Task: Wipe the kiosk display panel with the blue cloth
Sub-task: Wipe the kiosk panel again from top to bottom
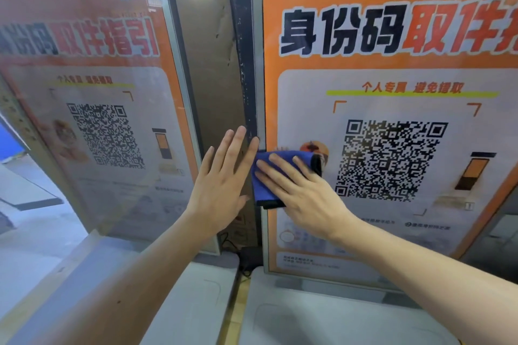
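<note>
The right kiosk display panel (392, 126) shows an orange poster with a QR code and fills the right half of the view. A folded blue cloth (262, 185) lies flat against the panel's left edge. My right hand (302, 190) presses the cloth to the screen with its fingers spread over it. My left hand (224, 185) is flat and open, fingers up, resting against the dark frame post (246, 64) just left of the cloth.
A second display panel (92, 120) with the same poster stands angled at the left. Brown cardboard (207, 64) fills the gap between the panels. Grey kiosk bases (322, 314) lie below, with a black cable and box (249, 256) between them.
</note>
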The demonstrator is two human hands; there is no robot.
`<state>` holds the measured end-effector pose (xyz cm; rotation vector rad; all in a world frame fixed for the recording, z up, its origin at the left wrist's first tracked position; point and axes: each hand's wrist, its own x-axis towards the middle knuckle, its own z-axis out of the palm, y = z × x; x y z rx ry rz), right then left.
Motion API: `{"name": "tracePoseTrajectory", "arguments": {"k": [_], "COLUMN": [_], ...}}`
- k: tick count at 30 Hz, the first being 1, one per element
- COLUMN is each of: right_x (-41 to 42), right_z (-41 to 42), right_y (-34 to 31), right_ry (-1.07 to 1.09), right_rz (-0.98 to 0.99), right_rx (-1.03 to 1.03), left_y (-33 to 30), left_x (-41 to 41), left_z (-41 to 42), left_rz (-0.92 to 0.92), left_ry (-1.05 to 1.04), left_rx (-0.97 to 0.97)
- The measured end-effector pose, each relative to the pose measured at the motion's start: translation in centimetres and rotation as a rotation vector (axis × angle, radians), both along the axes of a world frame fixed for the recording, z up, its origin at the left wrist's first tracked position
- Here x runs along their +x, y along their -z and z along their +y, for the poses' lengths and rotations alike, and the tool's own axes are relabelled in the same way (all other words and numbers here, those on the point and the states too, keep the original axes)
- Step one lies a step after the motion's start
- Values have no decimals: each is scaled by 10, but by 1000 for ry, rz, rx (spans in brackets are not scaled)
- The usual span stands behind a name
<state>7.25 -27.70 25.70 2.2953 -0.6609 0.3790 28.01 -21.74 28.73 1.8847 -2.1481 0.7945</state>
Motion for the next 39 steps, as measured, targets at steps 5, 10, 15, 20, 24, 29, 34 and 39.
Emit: {"name": "tracePoseTrajectory", "arguments": {"k": [5,10,15,20,24,29,34,39], "right_x": [-13,-12,-31,-40,-43,-62,-78,-93], "right_z": [11,0,8,8,2,9,8,-3], "right_y": [36,19,60,53,32,62,53,32], "right_ry": [-9,11,-43,-7,27,-7,27,85], "right_rz": [275,-79,195,159,-154,163,72,-220], "right_rx": [110,70,157,127,90,112,82,13], "left_y": [8,11,23,35,39,46,52,55], "left_x": [-3,-7,-13,-25,-35,-43,-49,-63], "left_z": [2,2,2,5,7,9,11,10], "left_rz": [-9,-11,0,-30,3,-49,-47,-47], "left_ry": [-16,-19,-41,-6,12,37,15,85], "left_rx": [25,3,-11,-50,-81,-78,-19,-65]}}
